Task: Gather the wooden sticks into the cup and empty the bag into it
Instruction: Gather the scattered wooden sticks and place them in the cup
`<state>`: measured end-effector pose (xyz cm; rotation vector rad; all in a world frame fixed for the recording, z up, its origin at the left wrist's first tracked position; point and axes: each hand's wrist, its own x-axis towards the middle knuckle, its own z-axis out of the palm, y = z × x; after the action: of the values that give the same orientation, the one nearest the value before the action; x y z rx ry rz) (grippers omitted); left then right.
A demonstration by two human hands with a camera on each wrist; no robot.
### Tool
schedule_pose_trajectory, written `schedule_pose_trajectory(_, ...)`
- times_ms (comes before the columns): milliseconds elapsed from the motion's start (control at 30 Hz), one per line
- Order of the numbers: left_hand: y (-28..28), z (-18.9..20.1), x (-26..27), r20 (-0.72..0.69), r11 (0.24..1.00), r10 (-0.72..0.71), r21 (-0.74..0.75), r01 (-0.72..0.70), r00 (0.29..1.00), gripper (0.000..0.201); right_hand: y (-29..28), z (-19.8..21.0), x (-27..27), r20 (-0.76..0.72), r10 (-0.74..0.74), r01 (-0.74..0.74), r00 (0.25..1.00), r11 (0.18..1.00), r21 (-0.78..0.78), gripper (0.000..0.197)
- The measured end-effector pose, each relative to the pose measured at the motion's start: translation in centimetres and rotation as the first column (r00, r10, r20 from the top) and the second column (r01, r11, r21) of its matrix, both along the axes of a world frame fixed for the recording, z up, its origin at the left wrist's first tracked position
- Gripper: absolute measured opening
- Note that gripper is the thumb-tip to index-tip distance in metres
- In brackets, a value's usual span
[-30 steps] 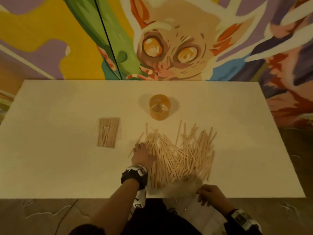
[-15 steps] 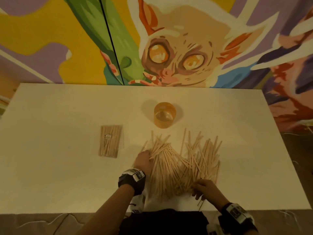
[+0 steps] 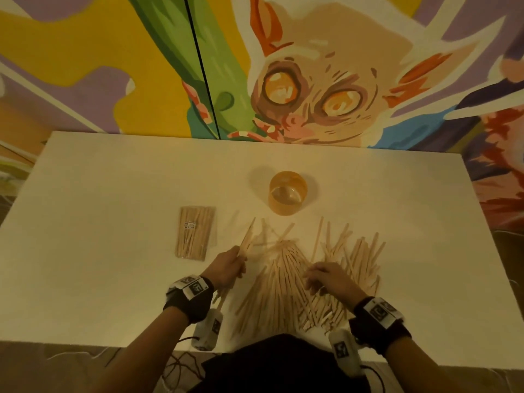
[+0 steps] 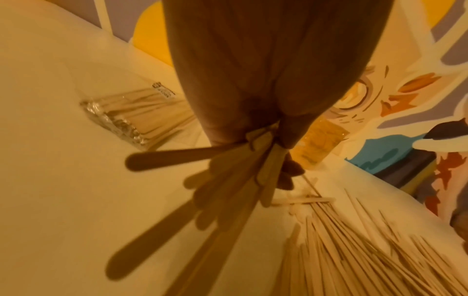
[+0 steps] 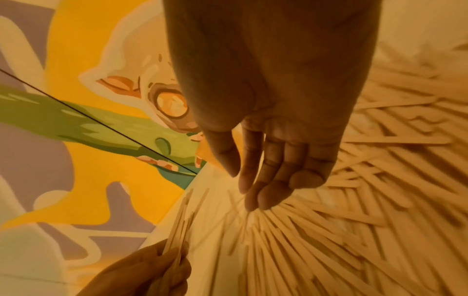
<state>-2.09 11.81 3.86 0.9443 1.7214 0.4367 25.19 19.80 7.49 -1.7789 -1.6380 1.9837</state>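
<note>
A wide pile of flat wooden sticks [image 3: 306, 279] lies on the white table [image 3: 113, 279] near its front edge. My left hand [image 3: 229, 265] grips a bundle of sticks [image 4: 228, 172] lifted off the pile's left side, seen also in the right wrist view as sticks [image 5: 177, 226] in the left hand [image 5: 152, 274]. My right hand [image 3: 326, 279] hovers over the pile with fingers [image 5: 268, 176] nearly straight and tips touching the sticks [image 5: 329, 230]. An empty amber cup [image 3: 287, 200] stands upright behind the pile. A clear bag of sticks [image 3: 194, 236] lies flat to the left, also visible as the bag [image 4: 131, 118].
A painted mural wall [image 3: 283, 80] rises right behind the table's far edge. Bare tabletop stretches left of the bag and right of the pile. Cables [image 3: 181, 364] trail on the floor below the front edge.
My left hand has closed around a bundle of sticks and raised it off the pile. My right hand has moved from the table's front edge up onto the pile.
</note>
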Motion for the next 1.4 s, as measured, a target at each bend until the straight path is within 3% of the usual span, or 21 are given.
schedule_pose_trajectory(100, -0.6, 1.4, -0.4, 0.112, 1.0, 0.028, -0.012, -0.027, 0.993, 0.02, 1.7, 0.7, -2.0, -0.043, 0.038, -0.036, 0.998, 0.999, 0.031, 0.019)
schedule_pose_trajectory(267, -1.2, 3.4, 1.3, 0.347, 0.997, 0.044, -0.072, -0.02, 0.937, 0.017, 3.4, 1.5, -4.7, -0.141, -0.158, 0.164, 0.977, 0.986, 0.033, 0.03)
schedule_pose_trajectory(367, -0.9, 4.9, 3.2, 0.406, 0.993, 0.007, -0.112, 0.043, 0.914, 0.016, 3.8, 2.0, -5.4, -0.172, -0.162, 0.165, 0.972, 0.986, -0.001, 0.039)
schedule_pose_trajectory(467, 0.0, 5.7, 4.8, 0.354, 0.982, -0.104, -0.113, 0.153, 0.929, 0.021, 2.9, 2.1, -5.4, -0.179, -0.021, 0.03, 0.984, 0.998, 0.047, 0.037)
schedule_pose_trajectory(567, 1.0, 6.3, 5.8, 0.299, 0.963, -0.252, -0.013, 0.268, 0.92, 0.018, 1.7, 2.2, -5.2, -0.192, 0.039, -0.025, 0.981, 0.997, 0.076, 0.034)
schedule_pose_trajectory(633, 1.5, 6.3, 6.0, 0.18, 0.918, -0.396, 0.068, 0.391, 0.9, 0.007, 1.3, 2.4, -4.9, -0.174, 0.051, -0.034, 0.983, 0.994, 0.101, 0.032)
schedule_pose_trajectory(667, 1.7, 6.2, 6.1, 0.101, 0.898, -0.44, 0.081, 0.433, 0.892, 0.013, 1.3, 2.5, -4.8, -0.173, 0.066, -0.047, 0.983, 0.993, 0.113, 0.028)
schedule_pose_trajectory(800, 2.7, 5.4, 6.0, -0.161, 0.9, -0.421, 0.05, 0.434, 0.893, 0.047, 1.0, 3.1, -4.7, -0.226, 0.084, -0.066, 0.971, 0.994, 0.085, 0.018)
schedule_pose_trajectory(933, 3.3, 5.2, 6.3, -0.259, 0.883, -0.431, 0.078, 0.464, 0.864, 0.072, 0.8, 3.6, -4.5, -0.311, -0.005, -0.011, 0.95, 0.999, -0.049, 0.024)
schedule_pose_trajectory(1067, 3.8, 5.8, 7.1, -0.408, 0.847, -0.469, 0.043, 0.53, 0.783, 0.077, 0.6, 3.4, -4.5, -0.357, -0.04, 0.006, 0.933, 0.995, -0.096, 0.02)
schedule_pose_trajectory(1200, 3.4, 5.4, 7.9, -0.426, 0.828, -0.489, 0.05, 0.559, 0.762, 0.083, 0.2, 2.6, -4.6, -0.365, -0.062, 0.038, 0.929, 0.997, -0.074, 0.013)
schedule_pose_trajectory(1400, 3.4, 4.4, 7.1, -0.26, 0.851, -0.475, 0.109, 0.514, 0.841, 0.074, -0.4, 1.8, -4.0, -0.348, -0.144, 0.108, 0.926, 0.987, -0.12, 0.018)
